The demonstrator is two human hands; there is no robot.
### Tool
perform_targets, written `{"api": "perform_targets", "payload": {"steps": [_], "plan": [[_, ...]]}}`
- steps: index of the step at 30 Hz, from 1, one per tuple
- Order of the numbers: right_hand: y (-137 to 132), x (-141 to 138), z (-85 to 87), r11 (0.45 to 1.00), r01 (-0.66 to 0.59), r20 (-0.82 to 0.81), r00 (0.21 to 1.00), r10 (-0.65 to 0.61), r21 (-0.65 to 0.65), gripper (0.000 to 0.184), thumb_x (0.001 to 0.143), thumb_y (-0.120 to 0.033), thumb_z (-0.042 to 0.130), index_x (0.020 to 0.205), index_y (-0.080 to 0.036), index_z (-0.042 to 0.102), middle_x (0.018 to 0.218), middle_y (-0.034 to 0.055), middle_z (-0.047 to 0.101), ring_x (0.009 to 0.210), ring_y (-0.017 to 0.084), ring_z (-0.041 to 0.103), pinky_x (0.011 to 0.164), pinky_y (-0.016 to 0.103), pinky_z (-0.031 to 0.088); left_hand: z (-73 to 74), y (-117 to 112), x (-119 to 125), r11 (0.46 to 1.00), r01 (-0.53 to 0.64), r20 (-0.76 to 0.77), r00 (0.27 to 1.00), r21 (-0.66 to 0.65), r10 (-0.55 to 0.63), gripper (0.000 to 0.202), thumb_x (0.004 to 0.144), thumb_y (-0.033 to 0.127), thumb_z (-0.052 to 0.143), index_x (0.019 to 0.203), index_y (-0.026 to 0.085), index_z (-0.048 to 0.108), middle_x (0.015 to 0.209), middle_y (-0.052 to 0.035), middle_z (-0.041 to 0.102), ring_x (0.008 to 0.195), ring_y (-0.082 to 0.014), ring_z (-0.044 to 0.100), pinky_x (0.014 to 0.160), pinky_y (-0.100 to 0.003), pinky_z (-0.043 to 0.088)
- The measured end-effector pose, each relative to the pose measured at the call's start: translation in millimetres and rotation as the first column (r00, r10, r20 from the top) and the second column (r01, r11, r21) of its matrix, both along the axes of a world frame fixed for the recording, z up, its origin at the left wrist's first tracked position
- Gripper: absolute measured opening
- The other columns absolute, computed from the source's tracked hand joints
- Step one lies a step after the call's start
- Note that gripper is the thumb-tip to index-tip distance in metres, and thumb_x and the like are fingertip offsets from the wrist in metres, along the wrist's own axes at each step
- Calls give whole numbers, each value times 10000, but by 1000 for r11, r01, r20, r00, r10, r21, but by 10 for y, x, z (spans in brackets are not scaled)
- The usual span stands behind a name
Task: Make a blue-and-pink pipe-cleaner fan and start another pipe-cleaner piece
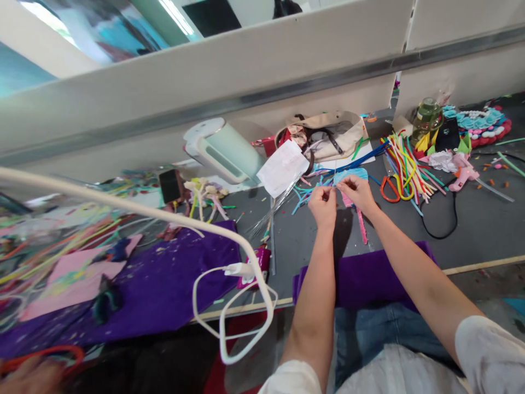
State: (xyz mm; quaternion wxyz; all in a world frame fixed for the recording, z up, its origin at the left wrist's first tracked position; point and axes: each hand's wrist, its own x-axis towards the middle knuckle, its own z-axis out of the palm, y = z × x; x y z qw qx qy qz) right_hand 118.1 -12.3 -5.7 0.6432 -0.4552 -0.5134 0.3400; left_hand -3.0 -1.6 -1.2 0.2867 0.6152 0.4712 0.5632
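Observation:
My left hand (pixel 323 207) and my right hand (pixel 357 192) meet fingertip to fingertip above the grey table. Both are closed in a pinch on something thin and pale, too small to make out. Just behind my fingers lies a light blue fuzzy piece (pixel 351 174). A pink fuzzy strip (pixel 361 225) rests on the table below my right hand. To the left of my hands are loose blue pipe cleaners (pixel 301 198). On the right lie a bundle of colourful pipe cleaners (pixel 410 169) and scissors with orange handles (pixel 389 189).
A pale green pitcher (pixel 235 150), white paper (pixel 283 167) and a beige bag (pixel 344 134) stand behind. Right are a pink glue gun (pixel 464 173) and a green bottle (pixel 427 117). A white cable (pixel 250 249) crosses at left, near another person's hand (pixel 35 376).

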Motion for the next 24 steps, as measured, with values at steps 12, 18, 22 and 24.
{"api": "perform_targets", "payload": {"steps": [12, 18, 22, 24], "plan": [[-38, -113, 47, 990, 129, -105, 985, -135, -62, 291, 754, -411, 650, 579, -187, 586, 585, -3, 568, 602, 135, 526, 580, 266, 429, 30, -108, 53, 965, 12, -212, 976, 263, 45, 209, 896, 300, 591, 721, 193, 622, 719, -6, 543, 675, -145, 514, 668, -274, 405], [-11, -129, 49, 993, 25, -347, 936, -63, -115, 237, 662, -389, 722, 662, -173, 625, 693, 5, 645, 662, 123, 552, 648, 262, 464, 10, -86, 79, 996, 91, 76, 993, -25, -89, 234, 829, 376, 664, 698, 189, 611, 638, 27, 545, 528, -103, 478, 531, -240, 389], [-27, -100, 92, 989, -44, -409, 912, -18, -142, 301, 610, -433, 770, 639, -175, 617, 710, 9, 655, 640, 111, 525, 601, 248, 450, 38, -90, 102, 940, 271, 375, 910, -207, -179, 287, 727, 438, 745, 705, 183, 614, 554, 54, 501, 440, -79, 430, 438, -224, 365], [-37, -78, 109, 983, -102, -441, 897, 25, -151, 356, 577, -472, 800, 631, -177, 608, 683, 2, 642, 605, 102, 502, 556, 237, 429, 74, -85, 88, 887, 375, 494, 845, -270, -207, 318, 660, 430, 794, 689, 177, 603, 548, 56, 493, 434, -68, 421, 416, -212, 356]]}}
